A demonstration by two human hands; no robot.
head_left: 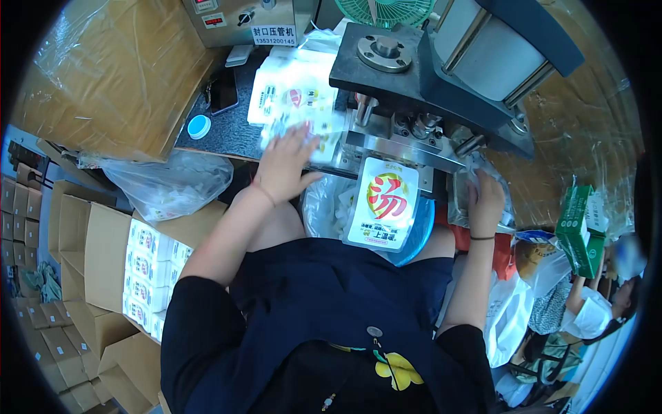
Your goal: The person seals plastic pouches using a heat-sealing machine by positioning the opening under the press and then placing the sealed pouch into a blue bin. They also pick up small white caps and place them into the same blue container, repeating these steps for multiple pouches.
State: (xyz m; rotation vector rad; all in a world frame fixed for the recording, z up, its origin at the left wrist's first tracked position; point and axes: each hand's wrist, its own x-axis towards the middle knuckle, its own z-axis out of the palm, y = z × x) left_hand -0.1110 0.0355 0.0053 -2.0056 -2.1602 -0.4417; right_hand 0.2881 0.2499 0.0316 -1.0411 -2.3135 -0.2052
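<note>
A white printed pouch (pixel 383 204) with red lettering hangs at the front of the metal sealing machine (pixel 407 148), its top edge at the machine's jaw. My left hand (pixel 288 160) rests over a stack of white pouches (pixel 293 93) on the dark tabletop, its fingers apart and slightly blurred by motion on the nearest pouch. To the right of the jaw, my right hand (pixel 487 200) reaches into a clear plastic container (pixel 460 196); its fingertips are partly hidden, and what they hold cannot be made out.
A blue lid (pixel 199 127) and a phone (pixel 224 91) lie left of the stack. Below the machine are a blue basin (pixel 422 231) and a plastic bag (pixel 321 207). An open carton (pixel 110 255) stands at left. Another person (pixel 589 310) is at far right.
</note>
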